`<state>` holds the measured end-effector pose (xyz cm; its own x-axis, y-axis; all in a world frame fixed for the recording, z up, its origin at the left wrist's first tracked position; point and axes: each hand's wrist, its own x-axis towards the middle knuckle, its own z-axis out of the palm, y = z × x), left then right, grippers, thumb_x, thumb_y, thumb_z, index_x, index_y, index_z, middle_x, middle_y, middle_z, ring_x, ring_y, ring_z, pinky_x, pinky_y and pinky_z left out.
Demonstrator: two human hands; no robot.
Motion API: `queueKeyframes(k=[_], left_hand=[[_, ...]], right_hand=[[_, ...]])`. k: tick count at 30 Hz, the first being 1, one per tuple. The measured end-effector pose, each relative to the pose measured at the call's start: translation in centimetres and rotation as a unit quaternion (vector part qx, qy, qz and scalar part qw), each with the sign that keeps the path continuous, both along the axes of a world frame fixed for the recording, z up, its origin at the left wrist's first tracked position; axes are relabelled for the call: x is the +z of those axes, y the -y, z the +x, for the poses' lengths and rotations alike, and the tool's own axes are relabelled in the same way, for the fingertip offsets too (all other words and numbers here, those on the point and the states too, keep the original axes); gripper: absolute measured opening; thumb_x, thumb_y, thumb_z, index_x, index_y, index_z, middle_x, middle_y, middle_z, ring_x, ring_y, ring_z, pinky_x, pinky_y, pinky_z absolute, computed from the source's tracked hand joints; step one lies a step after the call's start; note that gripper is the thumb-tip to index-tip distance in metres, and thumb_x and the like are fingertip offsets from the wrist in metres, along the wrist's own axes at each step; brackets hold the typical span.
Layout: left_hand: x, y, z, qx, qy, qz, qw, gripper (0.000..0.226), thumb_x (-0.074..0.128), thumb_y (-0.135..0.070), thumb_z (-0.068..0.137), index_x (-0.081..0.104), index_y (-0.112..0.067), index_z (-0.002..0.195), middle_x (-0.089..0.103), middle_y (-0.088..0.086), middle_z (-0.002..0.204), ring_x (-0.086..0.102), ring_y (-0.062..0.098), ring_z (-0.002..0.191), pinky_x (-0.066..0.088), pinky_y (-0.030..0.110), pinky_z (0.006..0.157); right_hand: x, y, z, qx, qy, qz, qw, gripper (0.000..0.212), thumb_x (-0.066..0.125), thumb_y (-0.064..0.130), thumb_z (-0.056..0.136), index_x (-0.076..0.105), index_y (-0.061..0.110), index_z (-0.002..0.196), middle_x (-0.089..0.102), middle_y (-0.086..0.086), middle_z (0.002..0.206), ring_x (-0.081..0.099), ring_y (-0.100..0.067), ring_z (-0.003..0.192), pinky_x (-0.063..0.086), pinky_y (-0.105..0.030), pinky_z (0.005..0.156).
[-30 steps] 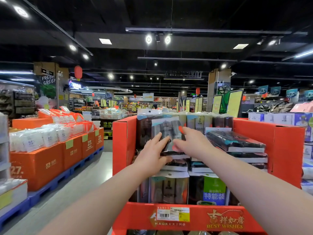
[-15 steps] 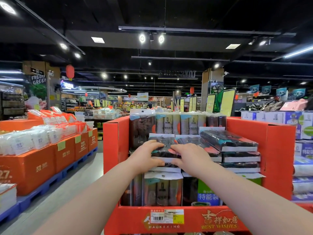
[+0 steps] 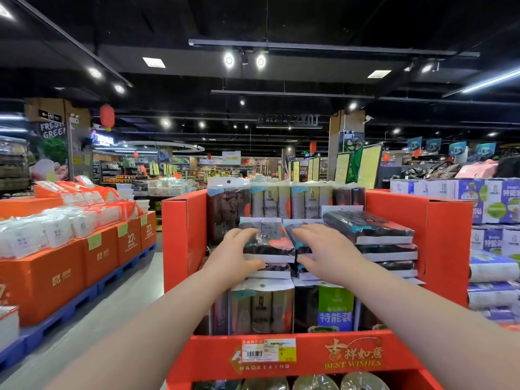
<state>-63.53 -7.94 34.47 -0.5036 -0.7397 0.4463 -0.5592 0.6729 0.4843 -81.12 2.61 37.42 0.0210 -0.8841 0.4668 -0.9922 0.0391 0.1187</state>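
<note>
A red cardboard display bin (image 3: pixel 184 237) holds plastic packs of dark and grey rolls, some upright, some stacked flat. A dark pack (image 3: pixel 270 242) lies flat on top of the left stack. My left hand (image 3: pixel 233 257) holds this pack's left edge, fingers on top and thumb at its front underside. My right hand (image 3: pixel 326 249) rests with straight, spread fingers on the neighbouring middle stack (image 3: pixel 302 250). A third flat stack (image 3: pixel 368 229) sits to the right, untouched.
Upright grey roll packs (image 3: pixel 284 204) line the bin's back, and more stand in front below (image 3: pixel 261 308). A price label (image 3: pixel 268 349) is on the bin's front lip. Orange boxes with white packs (image 3: pixel 64 260) flank the aisle left; blue-white cartons (image 3: pixel 495 204) stand right.
The dark pack, held upright in both hands a second ago, now lies flat on the left stack. My right hand has slid off it to the right onto the middle stack.
</note>
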Motion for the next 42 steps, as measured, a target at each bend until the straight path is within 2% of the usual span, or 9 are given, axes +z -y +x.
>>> queueKeyframes(k=[5, 8, 10, 14, 19, 26, 31, 35, 42], left_hand=[[-1.0, -0.2, -0.1, 0.022, 0.019, -0.01, 1.0, 0.062, 0.064, -0.033, 0.087, 0.035, -0.036, 0.142, 0.018, -0.003, 0.155, 0.036, 0.022, 0.136, 0.035, 0.037, 0.109], [-1.1, -0.2, 0.0, 0.021, 0.027, -0.01, 0.999, 0.061, 0.062, -0.032, 0.088, 0.035, -0.036, 0.143, 0.018, -0.003, 0.156, 0.035, 0.022, 0.137, 0.034, 0.039, 0.11], [-1.0, -0.2, 0.0, 0.015, 0.026, -0.007, 1.0, 0.061, 0.062, -0.033, 0.089, 0.035, -0.035, 0.143, 0.018, -0.003, 0.156, 0.033, 0.021, 0.138, 0.032, 0.036, 0.111], [-0.9, -0.4, 0.1, 0.012, 0.028, -0.006, 1.0, 0.06, 0.06, -0.034, 0.091, 0.033, -0.034, 0.144, 0.016, -0.002, 0.157, 0.029, 0.02, 0.141, 0.03, 0.034, 0.112], [-0.9, -0.6, -0.1, 0.019, 0.031, -0.006, 0.999, 0.057, 0.058, -0.034, 0.092, 0.033, -0.035, 0.144, 0.014, -0.002, 0.158, 0.029, 0.022, 0.141, 0.031, 0.037, 0.111], [-0.8, -0.6, 0.2, 0.005, 0.028, 0.0, 1.0, 0.056, 0.057, -0.032, 0.093, 0.033, -0.034, 0.144, 0.014, -0.001, 0.158, 0.026, 0.023, 0.143, 0.028, 0.036, 0.113], [-0.8, -0.7, 0.3, -0.001, 0.023, 0.005, 1.0, 0.055, 0.055, -0.034, 0.094, 0.032, -0.035, 0.145, 0.011, -0.002, 0.159, 0.023, 0.02, 0.144, 0.025, 0.035, 0.113], [-0.8, -0.4, 0.3, -0.003, 0.015, 0.005, 1.0, 0.052, 0.053, -0.034, 0.096, 0.033, -0.035, 0.144, 0.012, -0.003, 0.159, 0.023, 0.019, 0.144, 0.024, 0.033, 0.113], [-1.1, -0.4, -0.1, 0.012, 0.004, -0.009, 1.0, 0.049, 0.052, -0.033, 0.096, 0.035, -0.035, 0.142, 0.016, -0.004, 0.157, 0.03, 0.021, 0.14, 0.03, 0.036, 0.112]], right_hand=[[1.5, -1.9, -3.2, -0.067, -0.055, -0.059, 0.995, 0.052, 0.05, 0.044, 0.09, 0.043, 0.024, 0.137, 0.048, 0.003, 0.137, 0.04, -0.02, 0.129, 0.035, -0.038, 0.106], [2.2, -2.7, -5.4, -0.202, 0.028, -0.021, 0.979, 0.067, 0.047, 0.063, 0.086, 0.036, 0.025, 0.14, 0.04, 0.0, 0.145, 0.032, -0.028, 0.136, 0.028, -0.049, 0.109], [2.1, -2.9, -6.3, -0.235, 0.097, 0.018, 0.967, 0.062, 0.045, 0.064, 0.087, 0.041, 0.025, 0.135, 0.044, -0.001, 0.142, 0.035, -0.031, 0.134, 0.03, -0.054, 0.108], [1.4, -2.9, -5.4, -0.21, 0.097, 0.007, 0.973, 0.047, 0.042, 0.056, 0.093, 0.047, 0.024, 0.128, 0.051, 0.0, 0.136, 0.039, -0.03, 0.13, 0.032, -0.052, 0.105], [1.5, -2.6, -2.7, -0.174, 0.077, -0.019, 0.982, 0.046, 0.042, 0.054, 0.095, 0.044, 0.031, 0.135, 0.052, 0.004, 0.137, 0.036, -0.027, 0.134, 0.015, -0.055, 0.113], [1.3, -0.7, -1.7, -0.034, 0.06, -0.004, 0.998, 0.047, 0.043, 0.027, 0.099, 0.035, 0.031, 0.145, 0.046, 0.004, 0.145, 0.035, -0.025, 0.133, 0.031, -0.041, 0.108], [1.8, -0.2, -2.6, -0.04, 0.077, 0.031, 0.996, 0.046, 0.041, 0.033, 0.1, 0.032, 0.042, 0.144, 0.028, 0.015, 0.154, 0.022, -0.018, 0.144, 0.014, -0.058, 0.113], [2.0, 0.0, -3.7, 0.013, 0.104, 0.04, 0.994, 0.05, 0.048, 0.03, 0.098, 0.033, 0.037, 0.146, 0.038, 0.01, 0.151, 0.033, -0.017, 0.14, 0.033, -0.047, 0.11], [1.6, 0.4, -4.5, 0.028, 0.099, 0.022, 0.994, 0.046, 0.05, 0.031, 0.097, 0.04, 0.029, 0.142, 0.045, 0.007, 0.145, 0.039, -0.016, 0.136, 0.034, -0.043, 0.109]])
